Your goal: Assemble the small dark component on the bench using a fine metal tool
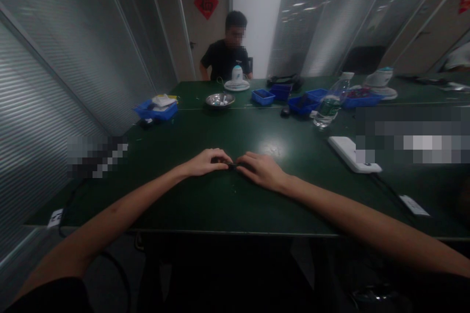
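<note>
Close to the middle of the green table, my left hand [206, 162] and my right hand [262, 170] meet with their fingertips almost touching. Between them is a small, thin dark object [232, 166], too small and blurred for me to tell its kind. Thumb and fingers of the left hand pinch its left end. The right hand's fingers close over its right end, hiding part of it. Both hands rest low, at the tabletop.
A white power bank-like box [353, 154] with a dark cable lies right. Behind stand a water bottle [332, 102], blue trays [263, 97], a metal bowl [220, 100], a white fan [237, 80] and a blue basket [156, 109]. A person [225, 56] sits across the table [183, 215].
</note>
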The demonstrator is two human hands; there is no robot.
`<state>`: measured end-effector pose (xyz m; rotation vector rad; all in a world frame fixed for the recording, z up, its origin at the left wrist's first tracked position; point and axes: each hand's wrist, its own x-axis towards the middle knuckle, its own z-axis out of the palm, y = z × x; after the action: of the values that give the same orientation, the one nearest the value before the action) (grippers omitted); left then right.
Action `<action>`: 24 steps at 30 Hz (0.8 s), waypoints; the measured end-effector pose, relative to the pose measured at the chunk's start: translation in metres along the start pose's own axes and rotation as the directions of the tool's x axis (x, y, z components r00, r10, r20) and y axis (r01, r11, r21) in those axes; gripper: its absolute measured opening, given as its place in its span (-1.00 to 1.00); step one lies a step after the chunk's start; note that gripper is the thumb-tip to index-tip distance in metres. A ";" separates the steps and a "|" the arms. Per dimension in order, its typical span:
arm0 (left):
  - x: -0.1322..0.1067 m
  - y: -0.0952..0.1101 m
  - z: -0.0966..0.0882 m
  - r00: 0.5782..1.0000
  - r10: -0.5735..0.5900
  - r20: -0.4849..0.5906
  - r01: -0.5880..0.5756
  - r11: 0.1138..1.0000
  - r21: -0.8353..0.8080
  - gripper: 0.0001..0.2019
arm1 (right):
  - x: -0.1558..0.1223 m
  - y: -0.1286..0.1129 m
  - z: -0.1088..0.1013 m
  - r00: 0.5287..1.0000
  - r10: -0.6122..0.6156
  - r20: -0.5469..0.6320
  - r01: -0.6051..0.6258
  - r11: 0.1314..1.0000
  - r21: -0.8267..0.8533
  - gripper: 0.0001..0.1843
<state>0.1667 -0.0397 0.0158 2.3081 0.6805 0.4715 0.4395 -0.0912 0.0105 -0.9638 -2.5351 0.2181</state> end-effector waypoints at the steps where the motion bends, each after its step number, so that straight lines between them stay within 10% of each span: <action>1: 0.001 0.001 0.002 1.000 0.020 -0.012 -0.020 1.000 0.008 -0.73 | 0.000 0.000 0.000 1.000 -0.005 0.007 0.004 1.000 0.011 -0.67; 24: -0.010 -0.002 -0.015 0.968 -0.025 -0.251 0.058 0.991 0.124 -0.72 | 0.002 -0.002 -0.003 0.993 0.117 0.014 -0.116 0.992 -0.049 -0.68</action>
<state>0.1512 -0.0368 0.0236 2.3737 0.9034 0.7250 0.4382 -0.0919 0.0143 -1.1343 -2.5125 0.2013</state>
